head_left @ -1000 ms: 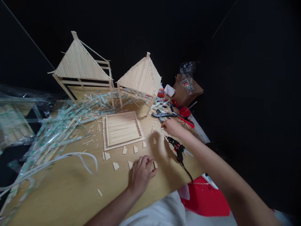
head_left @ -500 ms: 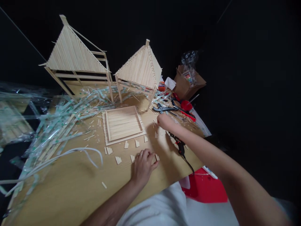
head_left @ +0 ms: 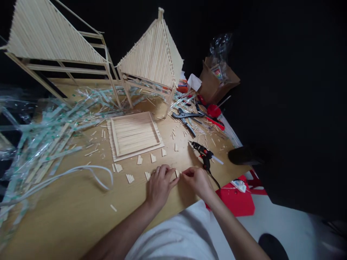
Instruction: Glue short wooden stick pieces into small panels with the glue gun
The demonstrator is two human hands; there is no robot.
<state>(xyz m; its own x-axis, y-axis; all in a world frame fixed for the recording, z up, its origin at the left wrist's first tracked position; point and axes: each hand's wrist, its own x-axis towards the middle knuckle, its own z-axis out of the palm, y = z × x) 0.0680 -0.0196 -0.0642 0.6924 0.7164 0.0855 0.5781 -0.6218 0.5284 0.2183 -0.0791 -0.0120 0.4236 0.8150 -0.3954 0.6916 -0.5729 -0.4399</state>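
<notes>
My left hand (head_left: 159,184) rests on the table, its thumb and index finger at a small cluster of short wooden sticks (head_left: 177,173). From the other side my right hand (head_left: 199,180) meets it, fingertips pinched on a short wooden stick (head_left: 181,173) that is mostly hidden. Similar stepped clusters lie around, such as one (head_left: 129,178) left of my hand and one (head_left: 153,157) above it. Beyond them lies a flat stick panel (head_left: 132,133) with a raised rim. Right of my hands is a black glue gun (head_left: 202,150) with a small red light.
Two stick-built houses, a left one (head_left: 43,32) and a middle one (head_left: 151,54), stand at the back. Pliers (head_left: 185,117) and stick scraps lie at the right. Plastic wrapping (head_left: 67,108) covers the left. A cardboard box (head_left: 214,79) is at the back right.
My right hand has come from the scraps near the pliers back to the cluster at my left fingertips. The left hand stays at the cluster. The view has shifted.
</notes>
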